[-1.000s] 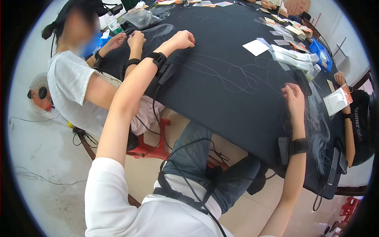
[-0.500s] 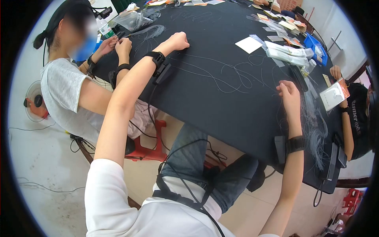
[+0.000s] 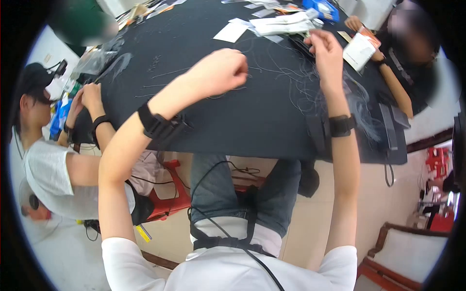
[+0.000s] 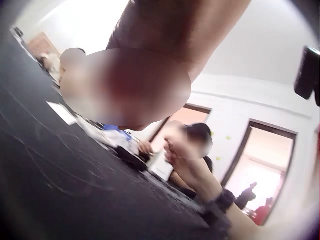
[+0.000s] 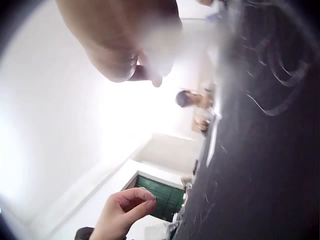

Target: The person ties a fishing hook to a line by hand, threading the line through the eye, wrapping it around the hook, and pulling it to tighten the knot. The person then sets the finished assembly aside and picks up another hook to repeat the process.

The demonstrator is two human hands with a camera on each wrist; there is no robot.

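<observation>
My left hand (image 3: 219, 71) hovers over the black-covered table (image 3: 242, 131), fingers curled in and the back of the hand up. In the right wrist view its thumb and forefinger meet in a pinch on a thin clear line that barely shows. Farther right, my right hand (image 3: 329, 62) is raised near white packets (image 3: 284, 23), thumb and forefinger pinching thin line by the tips. Loose loops of line (image 5: 272, 114) lie on the cloth. A tangled bundle of clear line (image 3: 365, 107) spreads beside my right forearm.
A white card (image 3: 231, 32) lies at the back, with a blue tray (image 3: 321, 9) beyond the packets. At the left, another person's hands (image 3: 88, 99) work near a clear bag. A person at the right holds a white-and-orange card (image 3: 359, 51).
The head view has swung to the right and shifted. My right hand has moved forward, from the near right side of the table to beside the white packets. Both hands are now closer together.
</observation>
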